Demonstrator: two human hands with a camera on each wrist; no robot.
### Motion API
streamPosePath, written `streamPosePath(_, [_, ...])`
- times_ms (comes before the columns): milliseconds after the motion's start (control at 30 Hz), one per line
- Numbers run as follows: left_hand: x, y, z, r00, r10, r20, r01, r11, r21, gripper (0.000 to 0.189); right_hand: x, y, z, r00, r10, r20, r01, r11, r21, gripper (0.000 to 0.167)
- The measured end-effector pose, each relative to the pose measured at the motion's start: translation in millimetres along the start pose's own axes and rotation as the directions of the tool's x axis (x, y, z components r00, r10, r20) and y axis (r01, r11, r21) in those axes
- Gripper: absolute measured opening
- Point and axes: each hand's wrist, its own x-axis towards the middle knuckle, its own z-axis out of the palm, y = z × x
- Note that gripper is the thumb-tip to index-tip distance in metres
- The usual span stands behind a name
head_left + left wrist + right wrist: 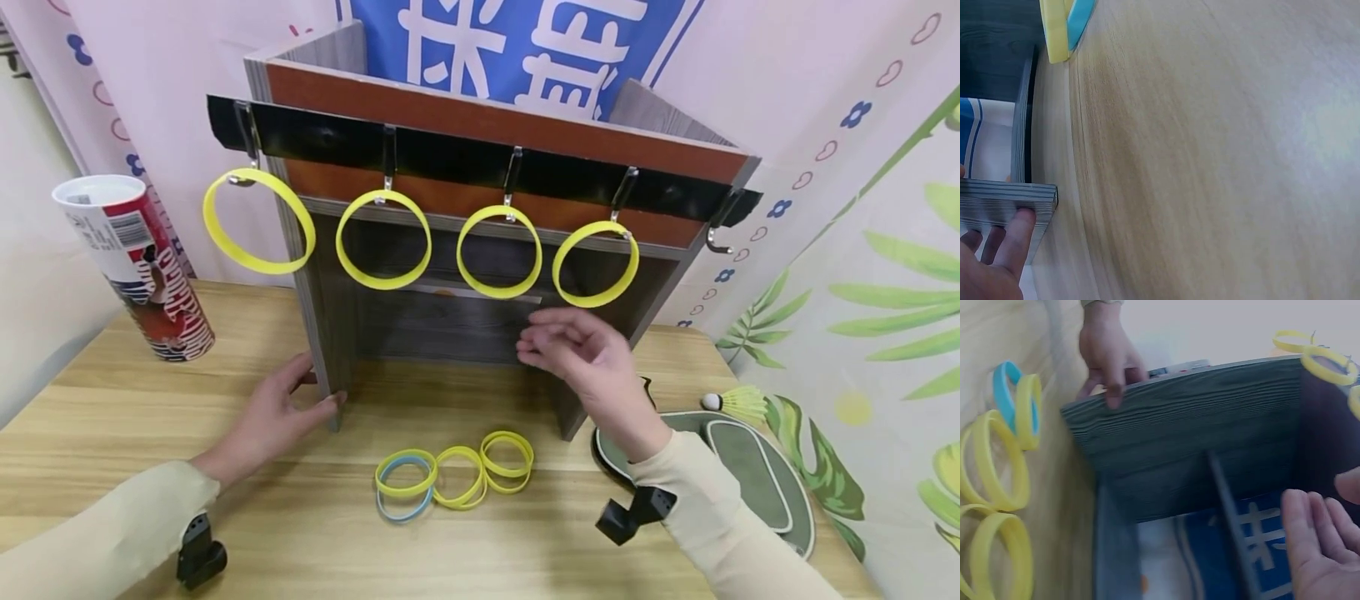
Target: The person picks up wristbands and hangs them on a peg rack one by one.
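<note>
My left hand [273, 417] grips the lower front edge of the left side panel [318, 333] of a grey wood-grain cabinet, thumb on the inner face and fingers outside. Several yellow wristbands hang on hooks along the black strip [322, 137] at the cabinet's top front; the rightmost hook [718, 240] carries none. Just below the rightmost hanging wristband [592, 301], my right hand [592, 362] is raised with relaxed, slightly bent fingers and holds nothing. In the right wrist view, its fingers [1304, 531] are before the cabinet opening. On the table lie more yellow wristbands [508, 489] and a blue one [405, 520].
A red and white cardboard can [161, 292] stands left of the cabinet. To the right lie a green racket cover [757, 475] and a yellow shuttlecock [738, 403]. A patterned curtain [795, 83] with a blue panel hangs behind the wooden table [300, 550].
</note>
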Motion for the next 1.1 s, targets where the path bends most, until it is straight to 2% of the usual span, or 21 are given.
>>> streamPosePath(200, [1.3,0.9,0.2,1.0,-0.006,-0.017,0.006,1.0,0.015,0.058,10.5,23.9,18.6,0.987,0.095,0.126,-0.074,0.983,-0.166,0.025])
streamPosePath(333, [2.0,1.7,-1.0,1.0,-0.013,-0.016,0.014,1.0,0.013,0.059,19.4,41.0,31.1,0.96,0.171,0.22,-0.097,0.945,-0.314,0.021])
streamPosePath(500, [2.0,3.0,-2.3,1.0,0.001,-0.025,0.0,1.0,0.026,0.06,26.1,59.6,44.2,0.902,0.245,0.355,-0.06,0.887,-0.459,0.021])
streamPosePath(633, [2.9,2.7,-2.3,0.999,0.006,-0.034,-0.005,0.999,0.037,0.059,29.8,71.3,53.4,0.842,0.346,0.414,-0.094,0.85,-0.519,0.023])
streamPosePath(700, [3.1,2.8,-2.7,1.0,0.002,-0.031,-0.001,0.999,0.035,0.058,31.8,75.8,57.5,0.809,0.383,0.446,-0.105,0.841,-0.531,0.023])
streamPosePath(800, [3.5,2.6,-3.0,0.999,0.001,-0.032,0.0,0.999,0.037,0.058,35.3,82.0,63.0,0.773,0.395,0.496,-0.062,0.826,-0.561,0.019])
streamPosePath(967, [3.1,2.4,-2.7,0.999,0.008,-0.048,-0.005,0.999,0.051,0.056,40.3,92.7,73.2,0.734,0.374,0.567,0.078,0.783,-0.617,0.013])
streamPosePath(1100, [1.0,1.8,0.0,0.999,-0.004,-0.04,0.006,0.999,0.05,0.055,38.9,99.3,79.5,0.702,0.382,0.601,0.144,0.75,-0.646,0.01])
